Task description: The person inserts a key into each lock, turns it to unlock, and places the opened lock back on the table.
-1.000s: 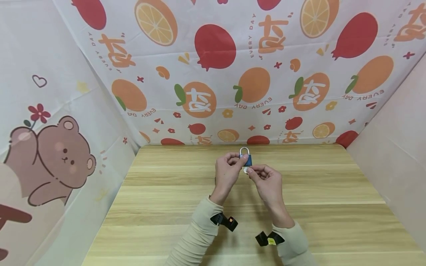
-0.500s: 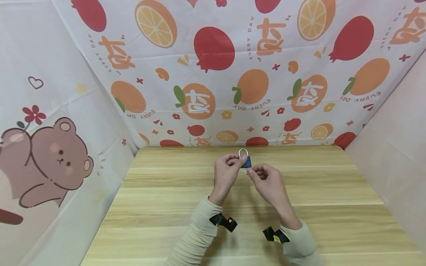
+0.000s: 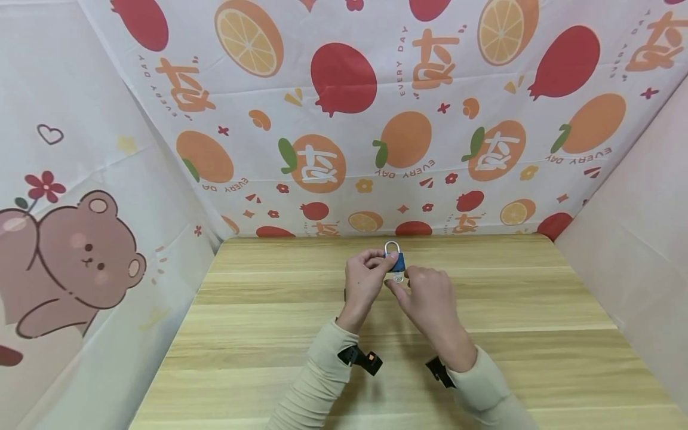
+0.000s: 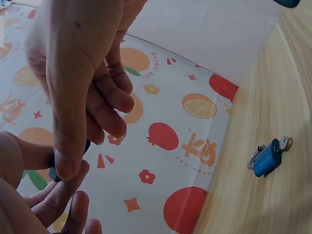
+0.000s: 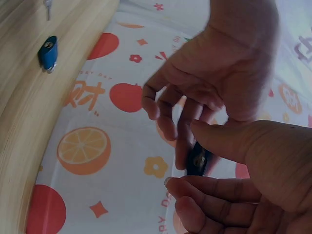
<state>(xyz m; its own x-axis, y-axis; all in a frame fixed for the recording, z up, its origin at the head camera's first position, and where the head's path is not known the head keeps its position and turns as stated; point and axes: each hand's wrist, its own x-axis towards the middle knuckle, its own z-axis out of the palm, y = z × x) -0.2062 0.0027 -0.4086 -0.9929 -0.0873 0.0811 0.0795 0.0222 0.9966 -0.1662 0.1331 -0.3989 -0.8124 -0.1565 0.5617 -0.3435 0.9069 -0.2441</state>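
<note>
In the head view my left hand [image 3: 364, 283] pinches a blue padlock [image 3: 399, 263] by its body, its silver shackle pointing up. A key [image 3: 398, 278] with a clear or pale head hangs from the padlock's bottom. My right hand [image 3: 430, 298] is close below, thumb and index finger spread apart on either side of the key. In the right wrist view the padlock's dark blue body [image 5: 197, 168] shows between the left hand [image 5: 229, 63] and the right thumb; its end is blurred. The left wrist view shows mostly fingers, and they cover most of that padlock.
Another blue padlock [image 4: 267, 160] lies on the wooden table [image 4: 243, 204] with a key [image 4: 285, 142] at its end. In the right wrist view a blue padlock [image 5: 48, 52] and a separate-looking key [image 5: 48, 9] lie on the tabletop. A fruit-print cloth [image 3: 344, 149] hangs behind.
My right thumb and index finger have come off the key and spread around it, and the hand has turned with its back upward. The left hand keeps its hold on the padlock.
</note>
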